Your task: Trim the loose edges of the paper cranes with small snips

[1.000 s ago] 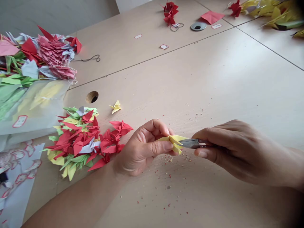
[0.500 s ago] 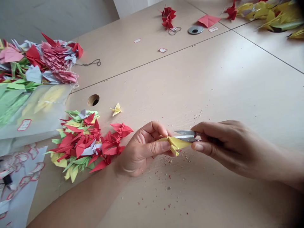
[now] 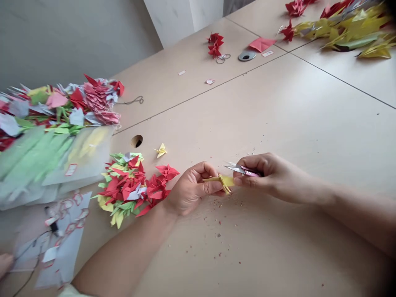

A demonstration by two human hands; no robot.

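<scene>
Between the thumb and fingers of my left hand (image 3: 194, 187) is a yellow paper crane (image 3: 225, 184), held over the table. My right hand (image 3: 266, 175) holds small scissors (image 3: 243, 169), their blades pointing left just above the crane. The thumb of that hand touches the crane's right end, and the fingers wrap the scissor handles. Left of my left wrist lies a pile of red, green and yellow paper cranes (image 3: 130, 185). One small yellow crane (image 3: 161, 150) sits apart behind the pile. Tiny paper scraps (image 3: 219, 222) are scattered on the table beneath my hands.
Plastic bags of folded paper (image 3: 86, 161) and strung colourful cranes (image 3: 93, 99) lie at the left. Labels on a sheet (image 3: 71, 231) are at lower left, with part of another hand (image 3: 5, 263) at the edge. Yellow strung cranes (image 3: 355, 31) lie far right, near a cable hole (image 3: 246, 55).
The scissors have lifted off the crane and turned, and my right thumb now meets its right end. The view has shifted, bringing more of the left side into sight.
</scene>
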